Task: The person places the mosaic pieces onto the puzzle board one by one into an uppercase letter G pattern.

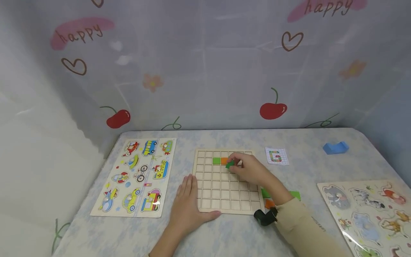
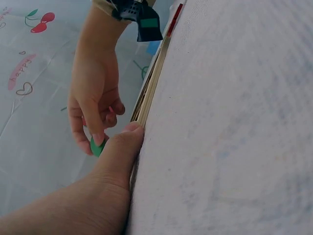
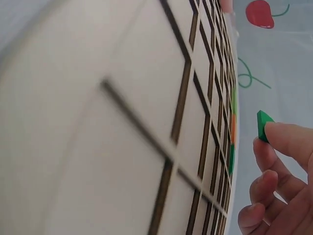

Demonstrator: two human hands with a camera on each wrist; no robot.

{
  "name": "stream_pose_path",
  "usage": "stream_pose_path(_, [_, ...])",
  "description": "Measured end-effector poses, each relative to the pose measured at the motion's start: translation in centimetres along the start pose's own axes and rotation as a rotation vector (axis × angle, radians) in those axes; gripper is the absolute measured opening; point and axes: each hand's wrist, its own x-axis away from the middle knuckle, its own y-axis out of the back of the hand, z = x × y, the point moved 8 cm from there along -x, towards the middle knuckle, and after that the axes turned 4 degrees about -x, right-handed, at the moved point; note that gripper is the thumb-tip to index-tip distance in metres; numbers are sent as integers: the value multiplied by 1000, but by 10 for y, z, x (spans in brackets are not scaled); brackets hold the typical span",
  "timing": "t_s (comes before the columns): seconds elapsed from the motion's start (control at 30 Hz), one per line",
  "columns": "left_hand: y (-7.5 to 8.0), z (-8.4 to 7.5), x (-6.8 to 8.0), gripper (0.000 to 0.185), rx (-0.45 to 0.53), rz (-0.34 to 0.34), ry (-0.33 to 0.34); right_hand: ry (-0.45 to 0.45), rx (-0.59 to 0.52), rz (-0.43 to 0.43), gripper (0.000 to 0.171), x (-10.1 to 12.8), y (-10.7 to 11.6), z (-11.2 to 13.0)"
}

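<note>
A wooden grid board (image 1: 214,194) lies in the middle of the table. My left hand (image 1: 186,208) steadies it, straight fingers along the left edge and thumb at the near edge. Over the upper part of the grid, my right hand (image 1: 249,168) pinches a dark green tile (image 1: 229,164) between thumb and fingertips. The right wrist view shows this tile (image 3: 262,126) raised off the board, with a sloping side. A light green tile (image 1: 216,160) and an orange tile (image 1: 224,160) sit in the second row, with a dark green tile (image 3: 231,159) beside the orange one.
Right of the board lies a pattern card (image 1: 276,156) with a coloured G. Loose green tiles (image 1: 294,195) and an orange tile (image 1: 269,203) are partly behind the right forearm. A vehicle puzzle (image 1: 146,185), an animal puzzle (image 1: 348,200) and a blue block (image 1: 335,147) lie around.
</note>
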Motion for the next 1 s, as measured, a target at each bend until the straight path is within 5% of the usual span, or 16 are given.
stream_pose_path(0.43, [1, 0, 3, 139, 14, -2, -20, -16, 38, -55, 19, -35, -21, 9])
stream_pose_path(1.0, [2, -1, 3, 138, 2, -17, -26, -35, 118, -49, 19, -53, -45, 24])
